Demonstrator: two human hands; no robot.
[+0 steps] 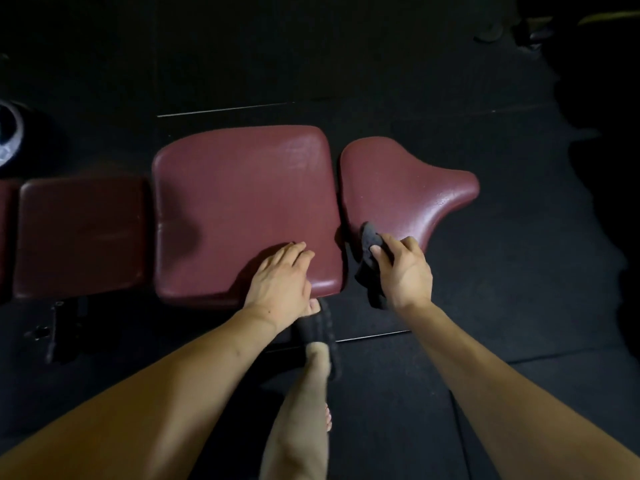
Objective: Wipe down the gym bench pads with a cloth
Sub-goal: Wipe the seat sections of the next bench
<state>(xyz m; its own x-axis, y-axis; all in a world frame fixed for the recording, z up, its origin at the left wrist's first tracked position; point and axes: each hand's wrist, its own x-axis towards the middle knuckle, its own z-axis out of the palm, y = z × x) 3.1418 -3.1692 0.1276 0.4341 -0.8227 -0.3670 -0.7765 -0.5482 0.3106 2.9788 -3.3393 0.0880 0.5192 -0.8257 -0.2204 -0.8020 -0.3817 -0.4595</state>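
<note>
Closest in, two bare forearms reach forward over a bare leg, whose foot sits in a dark slipper on the floor just under the bench edge. The left hand lies flat on the near corner of the big square pad, fingers straight and close together, holding nothing. The right hand has its fingers and thumb curled round a dark cloth; the cloth's upper end presses on the near edge of the saddle-shaped pad, while its loose end hangs down past the wrist, over the gap between the two pads.

All the pads are maroon vinyl, worn and shiny where light catches them. A third, smaller pad lies to the left of the square one, darker in shadow, and a sliver of another is cut off by the left border. Below it, a black metal bracket of the frame is barely readable.

The floor is black rubber matting with pale seams showing. Farther off, at the left edge, a round object is half cut off; I cannot tell what it is. At the top right a yellowish streak and dim shapes sit in darkness, too murky to name.
</note>
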